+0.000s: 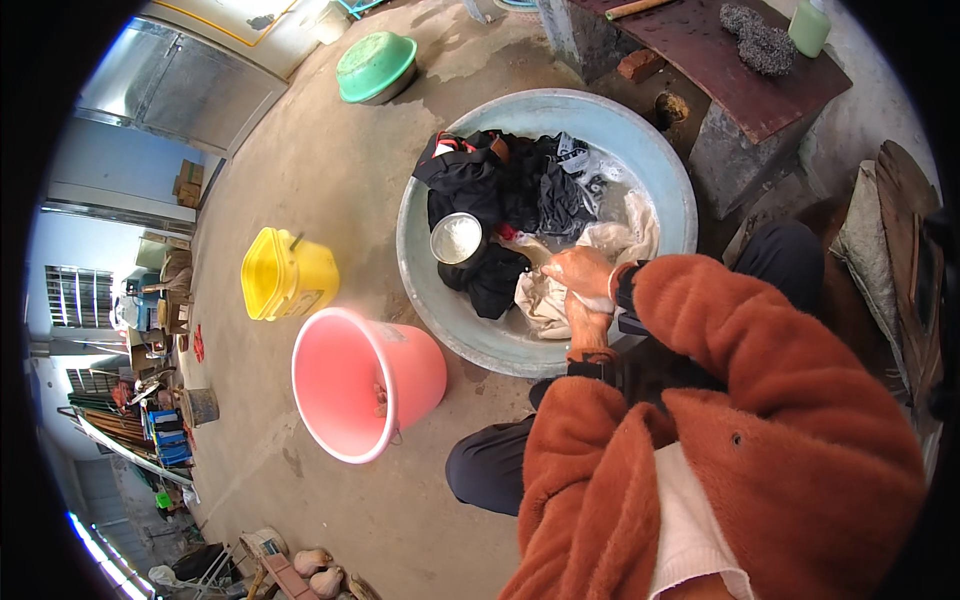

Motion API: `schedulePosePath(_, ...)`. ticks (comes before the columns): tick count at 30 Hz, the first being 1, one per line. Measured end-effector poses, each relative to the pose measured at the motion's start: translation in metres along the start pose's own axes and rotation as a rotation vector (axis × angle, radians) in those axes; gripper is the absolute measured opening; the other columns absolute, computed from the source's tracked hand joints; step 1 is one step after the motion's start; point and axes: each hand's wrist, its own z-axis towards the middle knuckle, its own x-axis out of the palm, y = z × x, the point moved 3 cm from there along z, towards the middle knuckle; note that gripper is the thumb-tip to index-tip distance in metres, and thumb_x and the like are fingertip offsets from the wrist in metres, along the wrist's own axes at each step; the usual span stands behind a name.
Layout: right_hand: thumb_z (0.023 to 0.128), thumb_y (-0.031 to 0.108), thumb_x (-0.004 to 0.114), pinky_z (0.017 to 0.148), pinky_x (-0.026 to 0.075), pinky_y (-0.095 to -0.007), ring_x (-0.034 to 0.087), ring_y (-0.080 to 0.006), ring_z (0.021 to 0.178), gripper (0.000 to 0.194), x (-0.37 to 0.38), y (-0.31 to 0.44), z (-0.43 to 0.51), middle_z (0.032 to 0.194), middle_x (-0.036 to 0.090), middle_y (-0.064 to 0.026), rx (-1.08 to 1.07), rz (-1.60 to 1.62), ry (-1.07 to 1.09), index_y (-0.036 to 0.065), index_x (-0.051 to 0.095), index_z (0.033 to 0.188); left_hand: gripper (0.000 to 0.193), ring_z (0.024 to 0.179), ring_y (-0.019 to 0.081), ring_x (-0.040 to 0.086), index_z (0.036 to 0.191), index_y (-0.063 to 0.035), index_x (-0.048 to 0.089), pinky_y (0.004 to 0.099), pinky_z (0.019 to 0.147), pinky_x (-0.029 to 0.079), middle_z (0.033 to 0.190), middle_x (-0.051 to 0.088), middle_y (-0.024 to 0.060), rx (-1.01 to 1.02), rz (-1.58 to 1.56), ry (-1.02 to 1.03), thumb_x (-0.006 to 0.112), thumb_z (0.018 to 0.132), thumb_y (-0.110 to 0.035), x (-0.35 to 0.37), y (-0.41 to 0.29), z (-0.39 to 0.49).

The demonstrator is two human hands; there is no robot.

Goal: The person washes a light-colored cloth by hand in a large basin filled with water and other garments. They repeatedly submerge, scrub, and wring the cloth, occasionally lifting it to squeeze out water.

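A wide blue-grey basin [667,169] of soapy water and wet laundry stands before me. My right hand [581,271] is closed on a bunched cream cloth [541,304] at the basin's near side. Just below it, pressed against it, my left hand [589,321] grips the same cloth, its fingers mostly covered. Suds lie on my wrist. More pale cloth [637,225] spreads beyond my right hand in the water. Dark garments [487,180], some with red and white trim, heap along the far left side. On them rests a small round metal bowl [456,238].
Left of the basin stand a pink bucket [424,367] and a yellow bucket [319,262]. An upturned green basin [375,64] lies farther off. A low dark-red slab [720,67] at upper right holds steel-wool scourers [765,49] and a pale green bottle [810,28].
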Motion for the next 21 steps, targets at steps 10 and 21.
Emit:
schedulePosePath(10,0.090,0.034,0.045,0.067,0.049,-0.0440,0.062,-0.0387,0.074,0.039,0.021,-0.070,-0.010,0.076,0.064,-0.0207,0.458,0.481,-0.235,0.002,0.064,0.079,0.026,0.088,0.0284,0.064,0.107,-0.0034,0.058,0.0427,0.080,0.053,0.100,0.064,0.0110,0.220,0.287,0.007,0.052,0.088,-0.020,0.008,-0.014,0.004)
schedulePosePath(21,0.076,0.007,0.065,0.102,0.035,-0.0360,0.043,-0.0314,0.120,0.042,0.022,-0.103,-0.003,0.127,0.045,-0.0187,-0.043,0.539,-0.048,0.008,0.057,0.117,0.031,0.086,0.0203,0.063,0.116,0.0007,0.052,0.0320,0.075,0.053,0.101,0.062,0.0106,0.431,0.476,0.449,0.055,0.089,-0.015,0.095,-0.061,-0.094)
